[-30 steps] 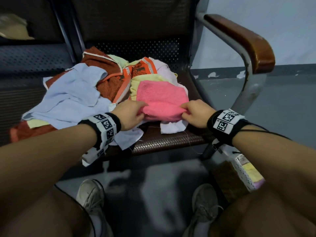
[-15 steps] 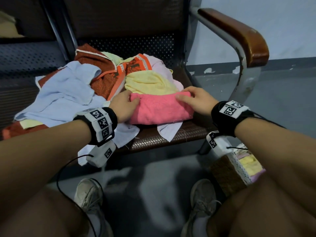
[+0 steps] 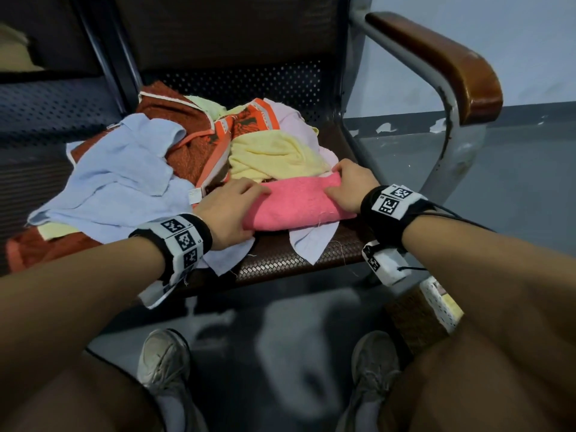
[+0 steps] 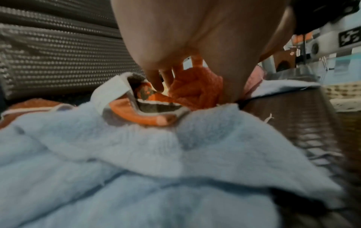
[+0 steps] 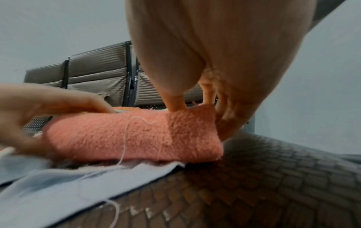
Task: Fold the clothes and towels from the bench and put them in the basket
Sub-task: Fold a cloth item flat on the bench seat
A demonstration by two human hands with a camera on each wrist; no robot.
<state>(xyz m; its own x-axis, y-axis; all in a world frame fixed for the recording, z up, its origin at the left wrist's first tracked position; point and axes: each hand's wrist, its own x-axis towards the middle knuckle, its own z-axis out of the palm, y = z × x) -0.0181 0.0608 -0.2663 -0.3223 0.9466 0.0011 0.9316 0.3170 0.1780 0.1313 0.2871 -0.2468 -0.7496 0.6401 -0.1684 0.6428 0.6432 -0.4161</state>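
A pink towel [image 3: 296,204], folded into a thick narrow strip, lies across the front of the bench seat [image 3: 280,263] on a pale blue cloth. My left hand [image 3: 230,210] holds its left end, fingers laid over the top and thumb at the front. My right hand [image 3: 346,188] grips the right end. In the right wrist view the thumb presses on top of the pink towel [image 5: 132,135] and the fingers [image 5: 224,123] wrap round its end. The white perforated basket [image 3: 436,310] stands on the floor under my right forearm, with folded items inside.
Behind the pink towel lies a loose pile: a light blue towel [image 3: 118,188], a yellow towel [image 3: 274,154], rust and orange cloths [image 3: 187,126] and a pale pink cloth. A metal armrest with a wooden top [image 3: 445,63] bounds the seat on the right. My feet are on the grey floor.
The pink towel went from a wider flat piece to a narrow folded strip. Both hands moved from its near edge to its two ends.
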